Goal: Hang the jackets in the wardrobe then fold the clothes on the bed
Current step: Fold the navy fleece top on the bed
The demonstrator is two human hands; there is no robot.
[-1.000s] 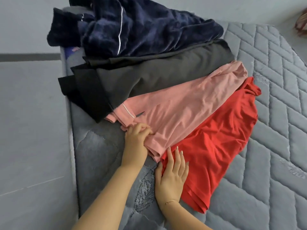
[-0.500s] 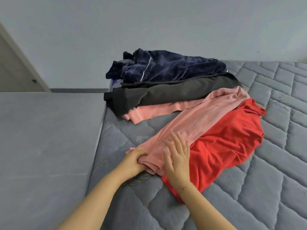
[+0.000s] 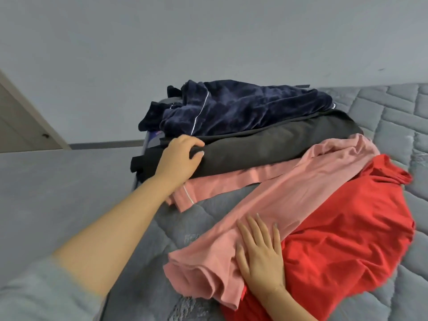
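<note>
Four garments lie spread on the grey quilted mattress (image 3: 391, 107). A navy velvet jacket (image 3: 243, 107) is farthest, then a black garment (image 3: 278, 144), pink trousers (image 3: 289, 198) and a red garment (image 3: 347, 239). One pink leg runs towards me and the other lies under the black garment's edge. My left hand (image 3: 180, 158) reaches out to the black garment's near left part, its fingers and thumb curled round a fold of it. My right hand (image 3: 259, 253) presses flat on the near end of the pink leg, beside the red cloth.
The mattress edge runs along the left, with grey floor (image 3: 58, 181) beyond it. A plain wall stands behind the bed. Part of a pale door (image 3: 20, 126) shows at the far left. Bare mattress lies to the right of the clothes.
My left hand let go of the pink leg's end and moved up to the black garment. My right hand stayed flat on the pink leg. The camera tilted up.
</note>
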